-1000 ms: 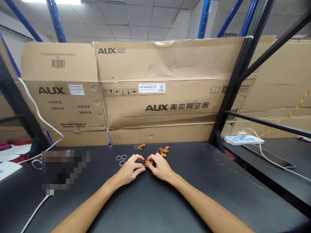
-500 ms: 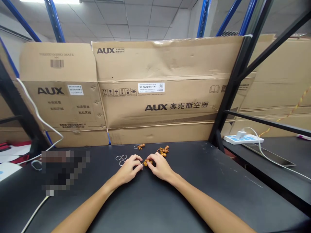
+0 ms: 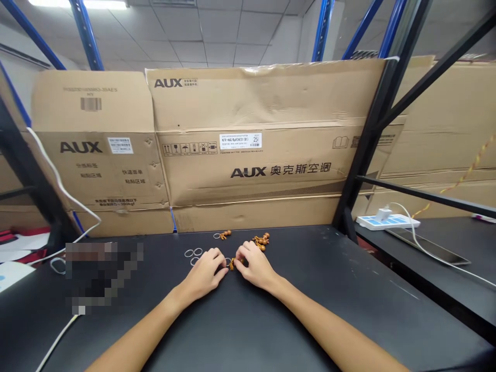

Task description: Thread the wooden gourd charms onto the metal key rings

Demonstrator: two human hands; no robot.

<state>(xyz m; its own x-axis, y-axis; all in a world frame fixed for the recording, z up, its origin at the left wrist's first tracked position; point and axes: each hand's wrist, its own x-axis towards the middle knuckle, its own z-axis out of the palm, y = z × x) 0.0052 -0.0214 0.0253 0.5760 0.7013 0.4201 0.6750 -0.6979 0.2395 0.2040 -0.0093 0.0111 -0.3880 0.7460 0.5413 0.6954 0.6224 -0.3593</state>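
Fingers of my left hand (image 3: 207, 271) are closed on a metal key ring (image 3: 228, 262) over the black table. My right hand (image 3: 253, 262) pinches a brown beaded pendant (image 3: 232, 264) with orange cord, mostly hidden behind the fingers. Ring and cord meet between the two hands; whether they are linked, I cannot tell. Behind my right hand lies a small pile of similar beaded pendants (image 3: 264, 240). One more pendant (image 3: 225, 235) with a ring on it rests farther back. Several loose key rings (image 3: 188, 253) lie left of my left hand, one partly covered by it.
Cardboard sheets (image 3: 248, 175) stand along the table's back edge. A blurred-out dark object (image 3: 101, 274) with a white cable is at the left. Black metal posts (image 3: 354, 175) frame the right side; beyond are a power strip (image 3: 387, 222) and a flat dark device (image 3: 430, 247).
The ring between my hands now shows more clearly beside the cord. My hands have shifted only slightly, with a small gap opened between their fingertips.
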